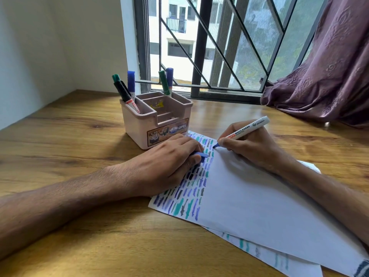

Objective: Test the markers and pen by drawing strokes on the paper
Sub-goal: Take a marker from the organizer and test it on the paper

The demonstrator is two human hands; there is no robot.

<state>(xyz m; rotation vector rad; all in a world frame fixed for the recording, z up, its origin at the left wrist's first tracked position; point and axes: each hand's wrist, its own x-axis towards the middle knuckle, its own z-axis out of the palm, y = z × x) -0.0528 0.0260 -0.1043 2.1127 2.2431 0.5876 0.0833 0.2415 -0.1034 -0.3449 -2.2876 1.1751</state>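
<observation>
A white sheet of paper (249,196) lies on the wooden table, its left part covered with rows of blue, teal and dark strokes. My right hand (249,144) grips a white whiteboard marker (245,129) with a blue tip, and the tip touches the paper at the top of the stroke rows. My left hand (165,158) rests palm-down on the paper's left edge, fingers closed around the marker's blue cap (200,155). A pink holder (157,118) behind my left hand carries several capped markers (130,84) in blue, green and black.
A second sheet (269,254) with a few strokes sticks out from under the first. The wooden table (69,124) meets a white wall on the left. A barred window stands behind the holder, and a purple curtain (319,76) drapes onto the table at the far right.
</observation>
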